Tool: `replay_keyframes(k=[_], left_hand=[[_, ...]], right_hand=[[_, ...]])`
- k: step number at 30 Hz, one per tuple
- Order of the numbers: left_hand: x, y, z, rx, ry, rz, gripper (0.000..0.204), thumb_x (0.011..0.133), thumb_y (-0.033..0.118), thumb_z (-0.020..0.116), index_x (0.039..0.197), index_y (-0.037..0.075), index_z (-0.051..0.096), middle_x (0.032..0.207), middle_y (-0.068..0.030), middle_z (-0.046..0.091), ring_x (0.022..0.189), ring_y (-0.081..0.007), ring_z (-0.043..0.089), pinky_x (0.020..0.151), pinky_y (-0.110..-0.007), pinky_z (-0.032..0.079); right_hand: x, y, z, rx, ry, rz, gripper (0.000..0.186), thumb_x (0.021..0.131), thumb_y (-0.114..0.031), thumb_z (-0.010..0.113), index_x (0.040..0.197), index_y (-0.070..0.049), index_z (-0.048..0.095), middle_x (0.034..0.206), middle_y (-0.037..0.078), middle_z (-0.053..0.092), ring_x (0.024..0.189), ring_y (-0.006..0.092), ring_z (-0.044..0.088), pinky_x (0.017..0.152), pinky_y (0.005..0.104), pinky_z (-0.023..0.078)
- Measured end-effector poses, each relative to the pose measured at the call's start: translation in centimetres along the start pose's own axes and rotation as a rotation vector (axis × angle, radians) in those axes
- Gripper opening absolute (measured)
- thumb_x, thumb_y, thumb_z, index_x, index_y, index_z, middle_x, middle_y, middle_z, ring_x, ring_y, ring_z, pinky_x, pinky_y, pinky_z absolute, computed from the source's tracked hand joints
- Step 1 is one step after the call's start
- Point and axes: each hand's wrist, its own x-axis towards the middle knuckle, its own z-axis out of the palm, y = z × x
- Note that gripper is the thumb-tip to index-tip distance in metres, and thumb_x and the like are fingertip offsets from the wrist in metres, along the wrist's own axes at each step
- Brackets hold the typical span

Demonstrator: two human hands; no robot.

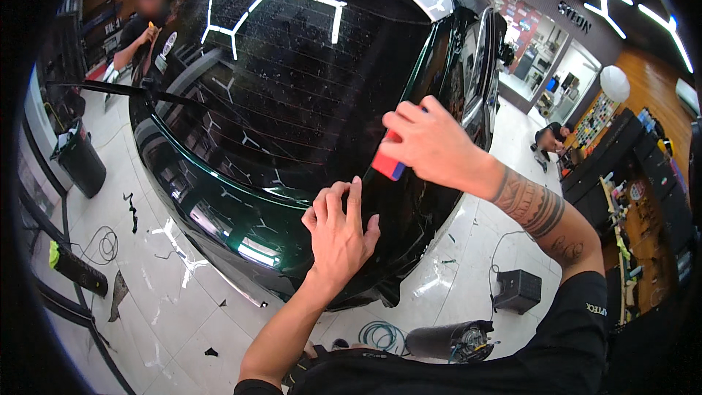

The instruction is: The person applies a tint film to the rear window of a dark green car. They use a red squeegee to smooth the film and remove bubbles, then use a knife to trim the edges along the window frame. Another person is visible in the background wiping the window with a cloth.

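The rear of a glossy dark green car (212, 197) fills the middle of the view. Its dark rear window (292, 80) reflects the angular ceiling lights and bears small specks. My right hand (431, 139) grips a red and blue squeegee (388, 163) at the right side of the window, over the dark body beside the glass. Just left of and below it, my left hand (338, 230) has its fingers stretched forward and thumb apart, fingertips at the window's lower right corner. Nothing shows in that hand; whether its fingertips press on the surface I cannot tell.
A wiper arm (99, 88) sticks out to the left from the window. Another person (146, 25) stands at the car's far left; a second person (552, 135) is low at right. A black bin (79, 159), black box (518, 290), coiled hose (382, 336) and dark scraps are on the floor.
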Motion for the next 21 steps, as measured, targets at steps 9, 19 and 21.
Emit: replay_keyframes(k=[9, 19, 21], left_hand=[[-0.5, 0.5, 0.0, 0.004, -0.041, -0.027, 0.075, 0.074, 0.025, 0.077, 0.143, 0.009, 0.052, 0.13, -0.01, 0.049, 0.121, -0.0305, 0.046, 0.094, -0.047, 0.032], [0.3, -0.1, -0.3, 0.021, -0.05, 0.03, 0.072, 0.077, 0.027, 0.076, 0.143, 0.009, 0.054, 0.129, -0.008, 0.048, 0.117, -0.0299, 0.045, 0.093, -0.047, 0.034], [0.2, -0.3, -0.4, 0.025, -0.045, 0.036, 0.07, 0.077, 0.027, 0.076, 0.142, 0.009, 0.055, 0.129, -0.0078, 0.049, 0.117, -0.0297, 0.046, 0.093, -0.046, 0.034]], right_hand=[[0.2, -1.8, 0.7, 0.012, -0.079, 0.07, 0.001, 0.083, -0.016, 0.068, 0.083, -0.016, 0.068, 0.102, 0.005, 0.058, 0.099, 0.0214, 0.055, 0.079, 0.0392, 0.041], [-1.2, 0.2, -1.5, -0.052, 0.06, 0.19, 0.007, 0.077, -0.011, 0.068, 0.084, -0.014, 0.067, 0.098, 0.005, 0.057, 0.097, 0.0229, 0.056, 0.079, 0.0395, 0.04], [-1.7, -0.7, -2.8, -0.134, 0.055, 0.26, 0.008, 0.078, -0.012, 0.065, 0.085, -0.011, 0.067, 0.096, 0.005, 0.056, 0.097, 0.0233, 0.055, 0.079, 0.0397, 0.04]])
